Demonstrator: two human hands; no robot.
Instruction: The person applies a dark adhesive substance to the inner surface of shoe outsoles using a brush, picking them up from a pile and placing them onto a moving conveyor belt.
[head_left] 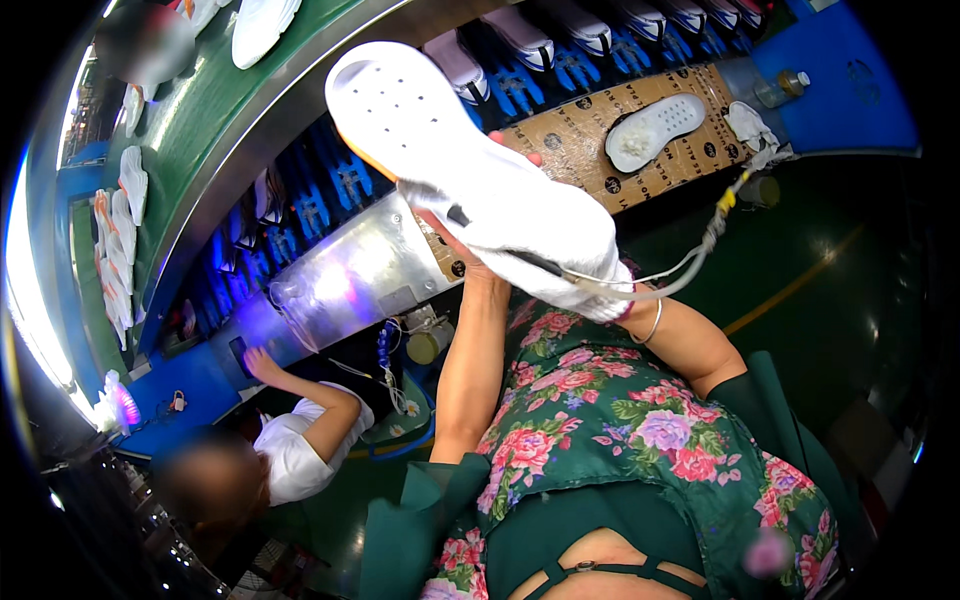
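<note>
I hold a white shoe (470, 170) up in front of me, its perforated sole turned toward me and its toe pointing to the upper left. My left hand (452, 240) grips it from below, fingers wrapped around the middle. My right hand (618, 300), with a thin bangle on the wrist, is mostly hidden behind the heel. It is closed on a thin dark-tipped tool (532, 263) pressed along the shoe's upper. A taped grey cord (705, 240) runs from that tool up to the right.
Behind the shoe, a row of blue holders (560, 65) carries white shoes beside a green conveyor belt (210, 110). A white insole (652, 130) lies on a brown cardboard sheet (575, 150). A shiny metal box (350, 275) glows purple. A co-worker in a white shirt (295, 450) reaches in at the lower left.
</note>
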